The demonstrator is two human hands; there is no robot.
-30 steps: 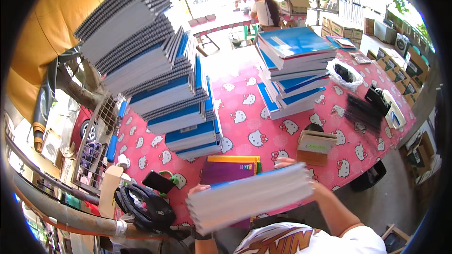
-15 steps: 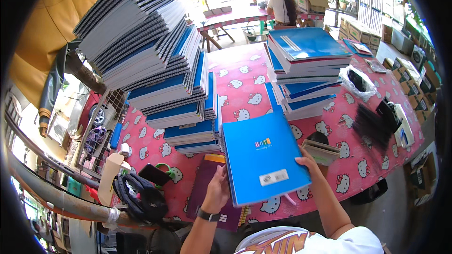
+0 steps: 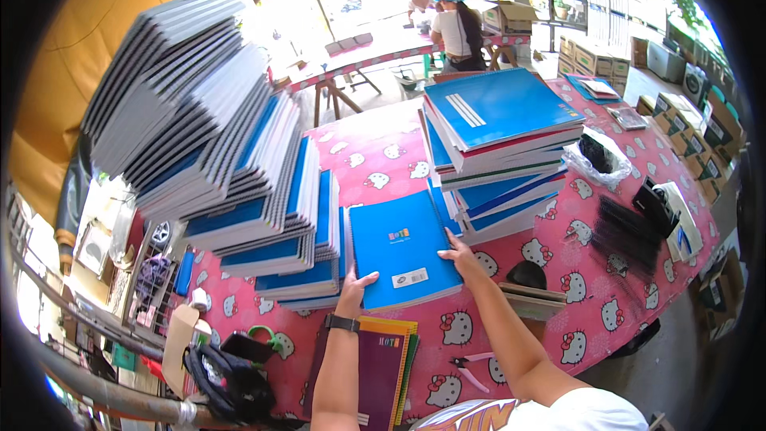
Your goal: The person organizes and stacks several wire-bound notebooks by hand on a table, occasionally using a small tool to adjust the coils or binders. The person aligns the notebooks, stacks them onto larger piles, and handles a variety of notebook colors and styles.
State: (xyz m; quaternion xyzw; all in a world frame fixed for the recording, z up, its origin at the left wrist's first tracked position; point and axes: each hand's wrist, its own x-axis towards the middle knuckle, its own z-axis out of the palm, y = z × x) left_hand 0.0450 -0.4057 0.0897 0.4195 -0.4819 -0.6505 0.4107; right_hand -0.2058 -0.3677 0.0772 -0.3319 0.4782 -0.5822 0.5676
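A blue spiral notebook (image 3: 399, 243) with a white label lies between two stacks, just above or on the pink patterned tablecloth; I cannot tell which. My left hand (image 3: 352, 294) grips its lower left side, thumb on the cover. On the right edge, my right hand (image 3: 456, 253) is closed, also holding it. A tall leaning stack of spiral notebooks (image 3: 231, 136) rises to the left, and a shorter stack of blue notebooks (image 3: 499, 112) stands to the right. Nearer me, a purple notebook (image 3: 375, 367) rests on yellow and green ones, partly under my left forearm.
Pink-handled pliers (image 3: 472, 371), a black bag (image 3: 227, 387), a phone (image 3: 246, 346) and green-handled scissors (image 3: 275, 341) lie near the front. Black binding coils (image 3: 626, 231) and a plastic bag (image 3: 598, 156) lie at the right. A person (image 3: 459, 28) sits at another table, near cardboard boxes (image 3: 590, 60).
Both hands have carried the blue notebook away from me, down between the stacks. The purple notebook and pliers are now uncovered. The view has shifted.
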